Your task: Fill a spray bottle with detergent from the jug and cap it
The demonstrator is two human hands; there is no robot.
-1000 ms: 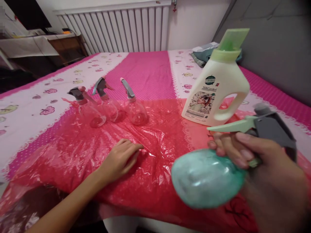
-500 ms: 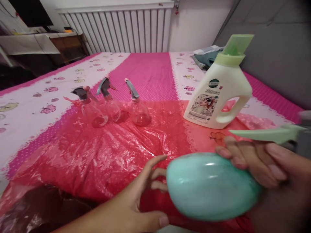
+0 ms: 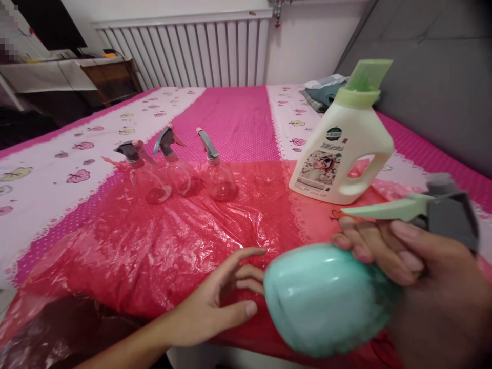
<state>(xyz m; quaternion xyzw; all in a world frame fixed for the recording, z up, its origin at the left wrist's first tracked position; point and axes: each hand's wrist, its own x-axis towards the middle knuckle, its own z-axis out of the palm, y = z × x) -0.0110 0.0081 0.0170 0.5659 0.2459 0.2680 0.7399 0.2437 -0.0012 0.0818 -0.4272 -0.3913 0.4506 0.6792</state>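
Note:
A spray bottle point(image 3: 323, 300) with a teal, glossy body lies tilted on its side in the air, its base toward the left. My right hand point(image 3: 415, 256) is wrapped round its neck, just below the grey head with a pale green trigger. Beside the bottle's base is my left hand point(image 3: 234, 289), fingers curved and apart, holding nothing. Beyond the hands stands a white detergent jug point(image 3: 326, 148) with a green cap. Three clear spray bottles with grey-and-pink heads, such as the nearest one point(image 3: 222, 179), stand to the left.
Crinkled red plastic sheeting point(image 3: 154, 246) covers the near part of the bed point(image 3: 234, 118). Folded cloths point(image 3: 321, 92) lie by the grey headboard point(image 3: 434, 66). A white radiator point(image 3: 188, 48) lines the far wall, and a desk point(image 3: 103, 77) with a dark screen is at far left.
My right hand and the teal spray bottle have shifted slightly left, showing more of the grey head. My left thumb has risen, and the left hand sits a little apart from the base.

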